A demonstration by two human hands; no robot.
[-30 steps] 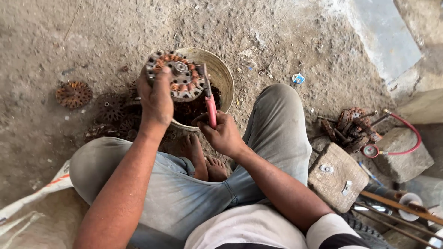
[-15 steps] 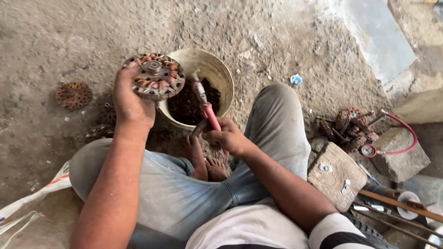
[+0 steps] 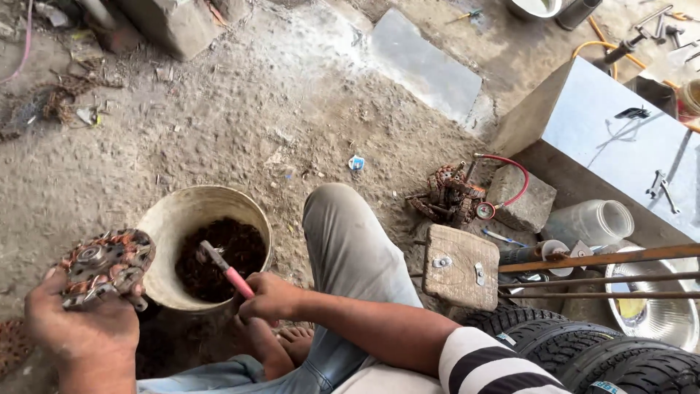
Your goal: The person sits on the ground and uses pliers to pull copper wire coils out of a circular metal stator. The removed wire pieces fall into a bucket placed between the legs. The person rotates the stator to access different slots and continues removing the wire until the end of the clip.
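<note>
Stator (image 3: 106, 264), a rusty disc wound with copper wire, sat low at the left of the head view, gripped in the left hand (image 3: 84, 325), whose fingers curled around its lower edge. It was held just left of a pale bucket (image 3: 164, 219) holding dark scrap. The right hand (image 3: 271, 298) was closed around a pink-handled tool (image 3: 226, 271), whose metal tip reached over the bucket's rim into the dark contents. The person sat on a dusty, gritty concrete floor (image 3: 240, 124) strewn with small debris, one knee in grey trousers (image 3: 350, 248) raised beside the bucket and a bare foot (image 3: 295, 341) tucked beneath it. To the right lay a wooden block (image 3: 461, 268) with metal fittings, a tangle of rusty parts (image 3: 448, 195) with a red hose (image 3: 514, 179), a stone (image 3: 521, 198) and a clear plastic jar (image 3: 590, 222). Long rods (image 3: 598, 259) crossed above black tyres (image 3: 576, 350) in the lower right corner. A metal-topped box (image 3: 620, 138) carrying spanners stood at the upper right.
</note>
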